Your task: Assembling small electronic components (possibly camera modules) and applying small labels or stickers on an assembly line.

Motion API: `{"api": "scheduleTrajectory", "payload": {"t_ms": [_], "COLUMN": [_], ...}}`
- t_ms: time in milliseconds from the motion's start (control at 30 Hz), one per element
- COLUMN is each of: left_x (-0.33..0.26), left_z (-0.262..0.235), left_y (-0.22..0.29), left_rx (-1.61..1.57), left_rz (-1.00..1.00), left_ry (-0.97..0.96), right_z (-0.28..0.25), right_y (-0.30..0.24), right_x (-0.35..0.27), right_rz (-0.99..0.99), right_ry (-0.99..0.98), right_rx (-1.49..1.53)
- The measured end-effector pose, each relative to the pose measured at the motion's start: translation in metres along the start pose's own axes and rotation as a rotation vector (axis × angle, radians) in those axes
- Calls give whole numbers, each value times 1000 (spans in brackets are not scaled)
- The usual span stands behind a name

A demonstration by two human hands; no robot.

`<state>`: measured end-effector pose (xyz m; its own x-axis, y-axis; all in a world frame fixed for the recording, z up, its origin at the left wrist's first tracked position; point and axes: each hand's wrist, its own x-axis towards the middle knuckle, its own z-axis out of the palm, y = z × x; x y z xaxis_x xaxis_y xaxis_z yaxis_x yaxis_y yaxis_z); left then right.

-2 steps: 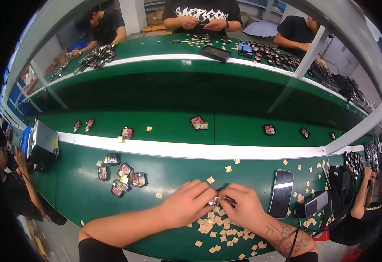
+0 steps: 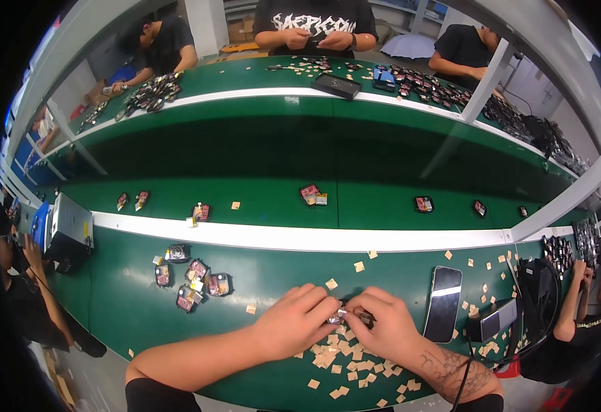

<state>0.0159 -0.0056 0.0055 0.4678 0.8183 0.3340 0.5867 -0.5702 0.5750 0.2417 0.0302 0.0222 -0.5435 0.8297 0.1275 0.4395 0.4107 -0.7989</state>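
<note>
Near the front middle of the bench, my left hand (image 2: 297,321) grips a small electronic module (image 2: 336,317), its fingers bent around the left side. Much of the module is hidden by the fingers, and a silvery patch shows. My right hand (image 2: 388,324) meets it from the right, thumb and forefinger pinched at the module's edge. A dark slim tool, seemingly tweezers (image 2: 366,318), is held in that hand, partly covered by the fingers. Below both hands lies a loose heap of small beige square pads (image 2: 324,358).
Several small modules (image 2: 197,271) lie left on the green bench (image 2: 129,302). A phone (image 2: 443,302) and a grey-black box (image 2: 494,320) with cables stand right. Behind a white rail (image 2: 300,237) runs a green belt (image 2: 259,192) carrying spaced modules. Co-workers sit opposite and at both sides.
</note>
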Motion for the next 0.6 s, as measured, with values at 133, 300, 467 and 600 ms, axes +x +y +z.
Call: {"api": "scheduleTrajectory", "payload": {"t_ms": [133,300,467,600], "left_x": [3,1,5,11], "left_z": [1,-2,-6,-10], "left_y": [1,-1,-1,12], "left_rx": [12,8,-8,-150], "left_rz": [11,0,80,7], "left_ry": [34,20,81,133], "right_z": [-2,-10,-5,-16], "right_y": [2,1,3,-3], "right_x": [-4,4,8,6], "right_rz": [-64,-105,-42,165], "right_ry": [-58,7,72,-120], "right_rx": [-109,-198,55,246]}}
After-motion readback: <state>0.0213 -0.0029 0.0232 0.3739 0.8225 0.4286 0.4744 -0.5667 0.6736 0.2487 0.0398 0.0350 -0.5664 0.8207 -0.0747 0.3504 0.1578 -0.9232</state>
